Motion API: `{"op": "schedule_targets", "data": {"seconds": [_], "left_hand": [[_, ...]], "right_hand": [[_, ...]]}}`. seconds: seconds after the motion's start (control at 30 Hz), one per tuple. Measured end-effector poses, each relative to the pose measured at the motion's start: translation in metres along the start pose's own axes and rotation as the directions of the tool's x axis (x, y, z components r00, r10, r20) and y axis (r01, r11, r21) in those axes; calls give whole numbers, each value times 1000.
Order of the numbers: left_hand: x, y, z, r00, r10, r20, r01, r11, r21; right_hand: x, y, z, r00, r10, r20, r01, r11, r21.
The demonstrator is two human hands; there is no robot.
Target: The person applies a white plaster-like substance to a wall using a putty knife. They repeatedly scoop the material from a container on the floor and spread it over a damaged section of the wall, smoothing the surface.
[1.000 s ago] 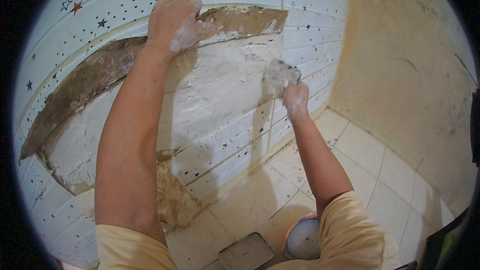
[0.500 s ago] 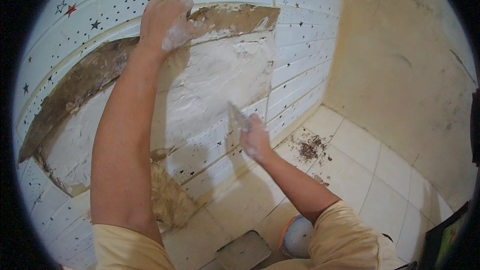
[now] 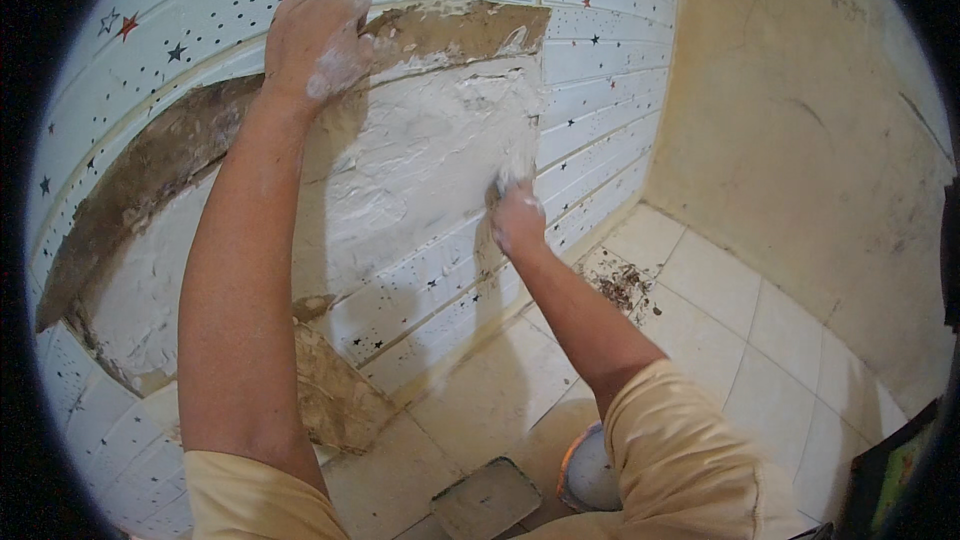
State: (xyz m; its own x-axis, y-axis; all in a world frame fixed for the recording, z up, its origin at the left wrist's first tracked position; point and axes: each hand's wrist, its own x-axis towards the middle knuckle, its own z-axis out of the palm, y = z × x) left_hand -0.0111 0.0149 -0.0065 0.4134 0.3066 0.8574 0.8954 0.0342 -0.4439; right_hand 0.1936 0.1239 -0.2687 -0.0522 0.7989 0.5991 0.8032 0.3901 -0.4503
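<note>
Head view: I see the left hand closed over the upper edge of a brown strip on the wall; its fingertips are out of my sight. White smears mark the skin near the thumb. Right hand is clenched round a flat tool, held at the right part of the white-coated patch, below the strip. I cannot make out the grip; the fist hides most of the tool, and I can't confirm blade contact.

Left forearm covers part of the patch from me. At lower right, a dark-edged object is cut off; kind not readable.

Containers, both on the floor: a round container with orange rim, partly behind the right sleeve, holding pale grey material, wet or dry undetermined; left of it, a shallow rectangular tray, dull grey inside, contents unclear.
</note>
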Motion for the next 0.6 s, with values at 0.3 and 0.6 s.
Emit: {"op": "schedule_targets", "data": {"seconds": [0.3,0.6], "left_hand": [[-2,0,-6,999,-17,29,17,1000,18],[1,3,-1,998,-30,54,28,999,37]], "right_hand": [[31,10,-59,906,37,-422,40,985,170],[49,43,-33,982,78,-171,-30,964,265]]}}
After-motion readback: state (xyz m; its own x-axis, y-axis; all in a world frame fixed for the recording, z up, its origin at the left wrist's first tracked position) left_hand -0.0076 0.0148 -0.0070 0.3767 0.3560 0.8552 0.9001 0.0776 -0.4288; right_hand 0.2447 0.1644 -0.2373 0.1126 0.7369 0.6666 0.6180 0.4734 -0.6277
